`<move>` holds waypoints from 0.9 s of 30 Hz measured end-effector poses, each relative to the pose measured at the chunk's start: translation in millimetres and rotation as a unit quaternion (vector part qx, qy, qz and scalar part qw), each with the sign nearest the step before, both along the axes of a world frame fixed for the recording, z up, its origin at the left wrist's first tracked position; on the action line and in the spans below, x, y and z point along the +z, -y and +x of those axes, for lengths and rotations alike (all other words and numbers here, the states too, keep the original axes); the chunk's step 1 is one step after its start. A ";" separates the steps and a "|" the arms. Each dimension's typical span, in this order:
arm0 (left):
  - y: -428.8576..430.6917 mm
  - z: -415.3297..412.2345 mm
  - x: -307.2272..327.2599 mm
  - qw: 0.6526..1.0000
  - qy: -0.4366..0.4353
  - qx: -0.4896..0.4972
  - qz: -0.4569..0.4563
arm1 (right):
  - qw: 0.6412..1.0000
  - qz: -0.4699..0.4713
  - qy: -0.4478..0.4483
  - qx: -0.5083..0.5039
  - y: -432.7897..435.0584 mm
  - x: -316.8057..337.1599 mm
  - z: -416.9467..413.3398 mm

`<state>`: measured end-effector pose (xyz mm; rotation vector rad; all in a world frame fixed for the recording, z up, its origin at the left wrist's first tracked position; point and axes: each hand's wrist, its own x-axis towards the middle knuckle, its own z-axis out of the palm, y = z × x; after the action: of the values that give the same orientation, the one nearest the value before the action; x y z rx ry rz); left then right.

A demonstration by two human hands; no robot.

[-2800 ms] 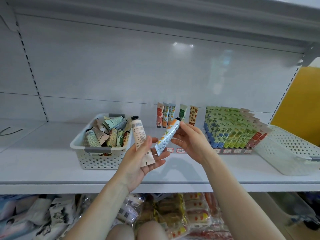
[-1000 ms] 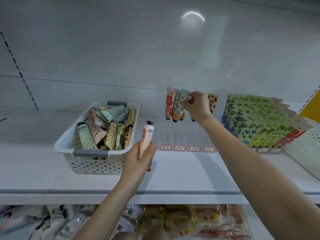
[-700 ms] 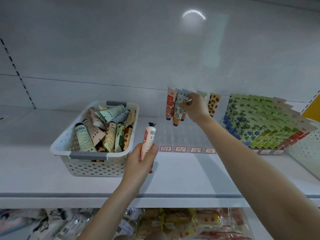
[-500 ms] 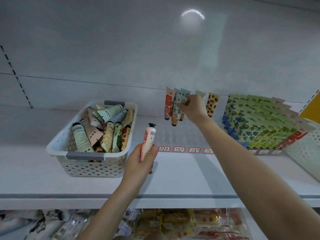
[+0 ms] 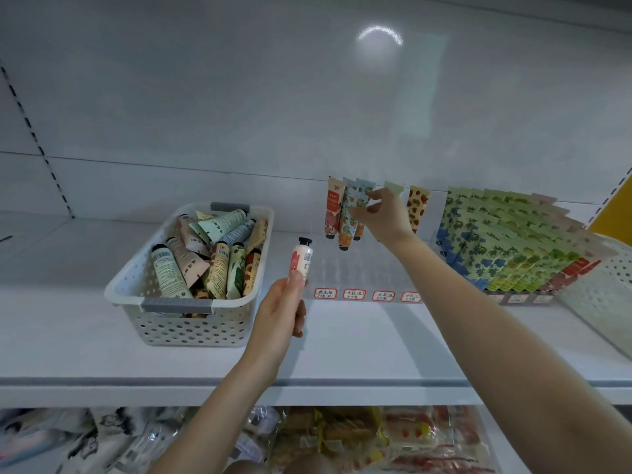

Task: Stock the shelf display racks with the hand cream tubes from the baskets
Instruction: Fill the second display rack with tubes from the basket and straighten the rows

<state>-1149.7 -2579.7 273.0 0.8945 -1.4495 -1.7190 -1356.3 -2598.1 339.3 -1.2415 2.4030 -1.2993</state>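
My left hand (image 5: 278,313) grips a white and pink hand cream tube (image 5: 301,260) upright, black cap on top, in front of the clear display rack (image 5: 367,271). My right hand (image 5: 384,215) reaches to the rack's back row and pinches the crimped top of a light blue tube with an orange print (image 5: 349,220), which hangs cap down among the other tubes standing there. A white perforated basket (image 5: 191,316) on the left of the shelf holds several mixed tubes.
A second rack (image 5: 509,241) to the right is packed with green, blue and red tubes. Another white basket (image 5: 608,295) sits at the far right. Price labels (image 5: 367,295) line the rack's front. Packaged goods (image 5: 342,439) fill the shelf below.
My right hand carried the blue and orange tube from in front of me up to the rack's back row. My left hand now holds a single tube upright.
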 end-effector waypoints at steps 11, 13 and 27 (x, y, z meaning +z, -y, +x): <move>-15.8 12.9 13.9 0.950 0.094 0.009 -0.298 | 0.940 0.046 0.261 0.213 -79.4 9.5 59.8; -19.4 14.4 16.5 0.941 0.101 -0.002 -0.322 | 0.942 0.035 0.255 0.216 -84.7 8.1 63.1; -5.8 33.5 35.2 0.968 -0.031 0.097 -0.231 | 0.937 0.018 0.285 0.199 -122.0 -17.9 57.0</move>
<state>-1116.2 -2573.9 308.2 0.6929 -1.5740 -1.1833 -1299.4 -2476.1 321.4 -1.0732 1.6652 -1.2562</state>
